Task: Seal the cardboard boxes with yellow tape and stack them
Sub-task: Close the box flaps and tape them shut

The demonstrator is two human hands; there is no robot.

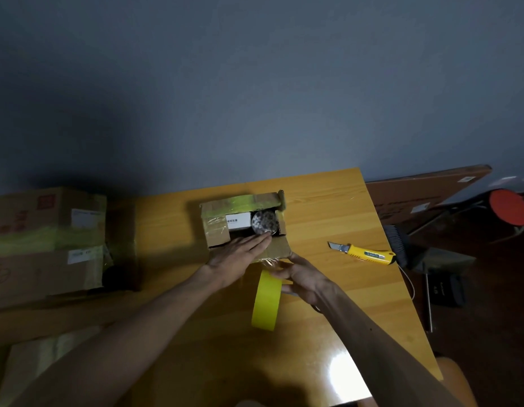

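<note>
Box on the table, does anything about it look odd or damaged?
Yes. The box is worn: old tape sits wrinkled across its far flap, and its top gapes, showing a white carton inside. Nearby, the knife lies with its blade out.

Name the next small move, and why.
Probably close the far flap: the small brown cardboard box gapes open, contents showing, while the left hand presses the near flap flat and the right hand holds the yellow tape roll at its near edge.

You're facing a plain grey wall (255, 83); light is glaring off the wooden table's (328, 201) near right corner.
</note>
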